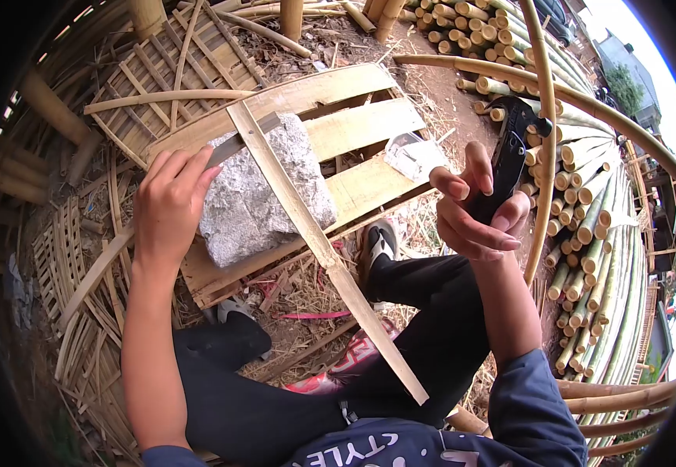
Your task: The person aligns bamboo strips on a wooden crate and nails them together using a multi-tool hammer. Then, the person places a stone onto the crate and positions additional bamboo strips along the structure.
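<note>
Pinching a blade (229, 147): left fingers (196, 173) — right fingers (478, 165) half-curled by black object (511, 144) — shirt (400, 437) reading "STYLE".

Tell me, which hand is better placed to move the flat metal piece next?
Probably the left hand: its fingers already grip the metal piece. The right hand is farther off, beyond the stone, beside a black object.

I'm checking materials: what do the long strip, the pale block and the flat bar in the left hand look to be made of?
Long strip: split bamboo, dull and raw, with a joint partway along.
Pale block: stone or perhaps concrete, unpolished, judging by its rough, pitted grey faces.
Flat bar in the left hand: probably metal, from its dark grey, smooth look.
</note>
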